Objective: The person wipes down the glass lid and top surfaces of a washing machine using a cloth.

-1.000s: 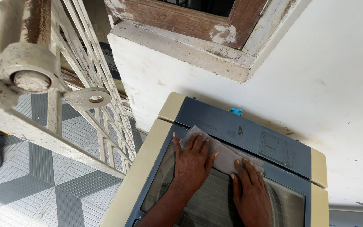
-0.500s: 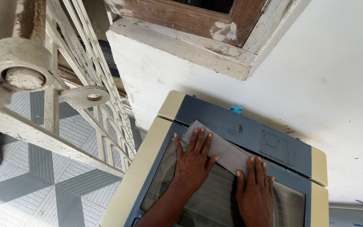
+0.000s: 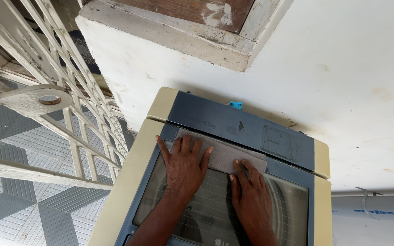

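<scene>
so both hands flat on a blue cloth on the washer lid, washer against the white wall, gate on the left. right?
Not quite: the head view shows the cloth is grey, not blue. The rest holds: the left hand and right hand press flat on it, on the washer lid, against the white wall, with the gate on the left.

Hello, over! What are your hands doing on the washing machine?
Left hand flat on grey cloth. Right hand flat on cloth's near edge. Cloth spread on washing machine lid. Nothing in the way.
</scene>
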